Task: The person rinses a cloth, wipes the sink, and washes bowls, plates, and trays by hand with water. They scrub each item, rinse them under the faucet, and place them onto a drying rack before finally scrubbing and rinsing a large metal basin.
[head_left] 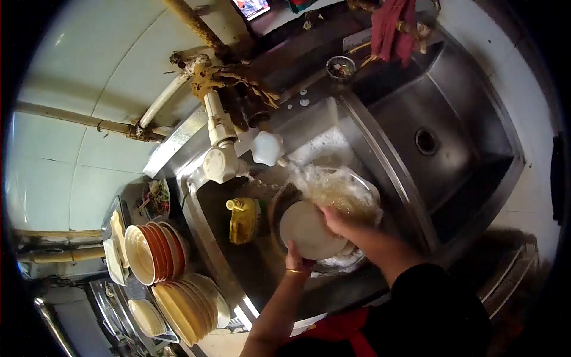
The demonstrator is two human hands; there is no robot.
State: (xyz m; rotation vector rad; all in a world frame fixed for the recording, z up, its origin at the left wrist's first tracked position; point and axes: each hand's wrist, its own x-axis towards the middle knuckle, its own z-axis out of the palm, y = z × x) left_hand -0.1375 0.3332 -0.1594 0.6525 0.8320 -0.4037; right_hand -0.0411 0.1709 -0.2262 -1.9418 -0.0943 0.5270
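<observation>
A pale round plate (310, 231) is held over a metal basin (373, 189) of foamy water (333, 189) in the left sink. My left hand (295, 262) grips the plate's lower left edge, thumb on top, with a yellow band at the wrist. On the plate's right side rests my right hand (340, 223), its fingers closed; whether it holds a cloth or sponge is hidden. Left of the basin stands a yellow bottle (242, 221).
White taps (220, 163) reach over the sink's back left. Stacked bowls (148, 253), yellowish plates (184, 309) and a bowl of scraps (156, 198) sit at left. A second sink (461, 137) lies right; a red cloth (392, 33) hangs behind it.
</observation>
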